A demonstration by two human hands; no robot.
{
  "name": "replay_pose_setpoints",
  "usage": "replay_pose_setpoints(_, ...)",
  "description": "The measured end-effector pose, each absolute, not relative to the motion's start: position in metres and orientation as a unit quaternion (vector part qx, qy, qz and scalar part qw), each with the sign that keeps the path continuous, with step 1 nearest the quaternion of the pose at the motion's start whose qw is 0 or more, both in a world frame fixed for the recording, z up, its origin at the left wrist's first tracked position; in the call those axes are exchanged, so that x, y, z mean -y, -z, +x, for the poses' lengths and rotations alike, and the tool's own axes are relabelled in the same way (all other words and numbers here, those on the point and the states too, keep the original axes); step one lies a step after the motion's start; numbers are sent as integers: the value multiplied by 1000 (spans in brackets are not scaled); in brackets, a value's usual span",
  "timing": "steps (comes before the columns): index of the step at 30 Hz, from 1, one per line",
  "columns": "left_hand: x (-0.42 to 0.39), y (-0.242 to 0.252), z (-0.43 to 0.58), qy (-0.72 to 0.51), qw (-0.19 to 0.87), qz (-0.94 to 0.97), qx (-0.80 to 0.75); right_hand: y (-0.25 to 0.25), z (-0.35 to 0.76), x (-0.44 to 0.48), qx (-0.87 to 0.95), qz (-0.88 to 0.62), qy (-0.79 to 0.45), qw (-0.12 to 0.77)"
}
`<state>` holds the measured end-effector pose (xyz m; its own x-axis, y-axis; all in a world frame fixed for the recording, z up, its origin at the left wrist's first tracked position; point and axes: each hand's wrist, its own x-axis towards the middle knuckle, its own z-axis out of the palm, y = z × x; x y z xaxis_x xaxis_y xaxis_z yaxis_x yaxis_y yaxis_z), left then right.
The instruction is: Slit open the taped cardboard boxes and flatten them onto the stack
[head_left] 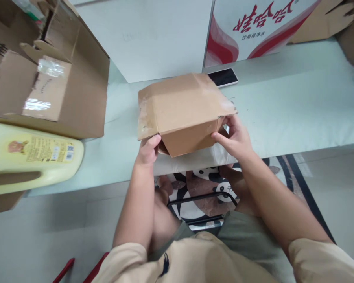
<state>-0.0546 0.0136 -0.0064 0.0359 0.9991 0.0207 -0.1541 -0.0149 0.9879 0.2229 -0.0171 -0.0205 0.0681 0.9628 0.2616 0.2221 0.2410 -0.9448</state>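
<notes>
A brown cardboard box [188, 104] with flaps rests near the front edge of the pale green table, its near side facing me. My left hand [149, 150] grips its near left corner, thumb on top and the other fingers mostly hidden. At the near right corner, my right hand [234, 135] is closed on the cardboard, thumb against the front panel and fingers behind the edge. Clear tape shows on the box's left and right ends. Just behind the box lies a phone [224, 77] with a dark screen.
At left stand a larger open carton [85, 86] and a yellow jug [59, 157] lying on its side. A white box [153, 35] and a red-and-white printed carton [224, 43] line the back. Below the table [283, 94] are a panda-patterned mat [194, 184] and a black metal bar.
</notes>
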Motion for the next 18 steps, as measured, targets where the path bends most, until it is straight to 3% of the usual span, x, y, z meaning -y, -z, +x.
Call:
replay_pose_setpoints(5, -20, 6, -56, -505, 413, 566, -504, 9, 222, 16, 491, -604, -303, 549)
replay_pose_setpoints(9, -19, 0, -56, -500, 356, 538, -578, 3, 222, 18, 503, -598, -316, 537)
replay_pose_setpoints(14, -10, -10, -59, -557, 452, 490, -495, 13, 225, 15, 429, -596, -360, 575)
replay_pose_setpoints(18, -4, -9, -60, -529, 547, 454, -464, 18, 226, 10, 337, -598, -392, 613)
